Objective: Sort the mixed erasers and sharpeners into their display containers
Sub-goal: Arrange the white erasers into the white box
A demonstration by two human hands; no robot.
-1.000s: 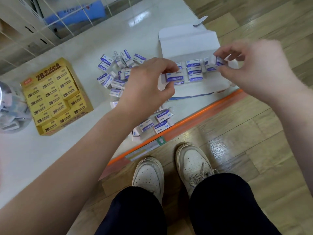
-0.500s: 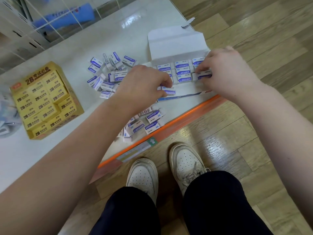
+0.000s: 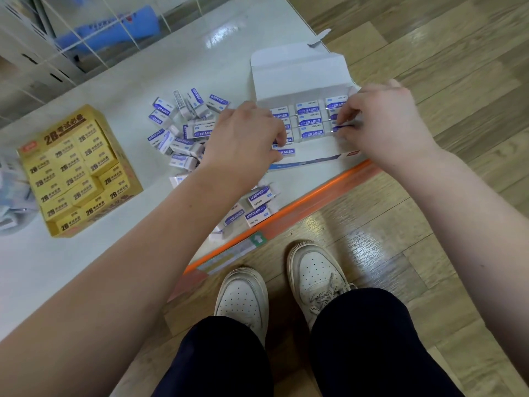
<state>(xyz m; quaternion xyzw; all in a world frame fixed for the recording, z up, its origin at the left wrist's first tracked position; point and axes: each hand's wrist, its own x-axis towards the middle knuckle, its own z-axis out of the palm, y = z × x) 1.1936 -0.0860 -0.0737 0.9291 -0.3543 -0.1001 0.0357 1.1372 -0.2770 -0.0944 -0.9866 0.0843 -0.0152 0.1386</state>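
Now | left hand [image 3: 245, 140] curled, grip unclear | right hand [image 3: 385, 126] pinches eraser [image 3: 343, 126] lengthwise along box [image 3: 300, 74] front

We see a glossy white surface [image 3: 86, 267] that mirrors the light, beside a floor [image 3: 429, 196] of wood-look planks with a soft sheen. The white box [image 3: 297, 73] and the yellow box [image 3: 130, 179] look like matt cardboard.

Erasers [image 3: 310, 121] are white with blue bands, their open box [image 3: 297, 73] white. The yellow box [image 3: 57, 133] has dark lettering. The edge strip [image 3: 315, 194] is orange; a blurred shape [image 3: 114, 27] looks blue.
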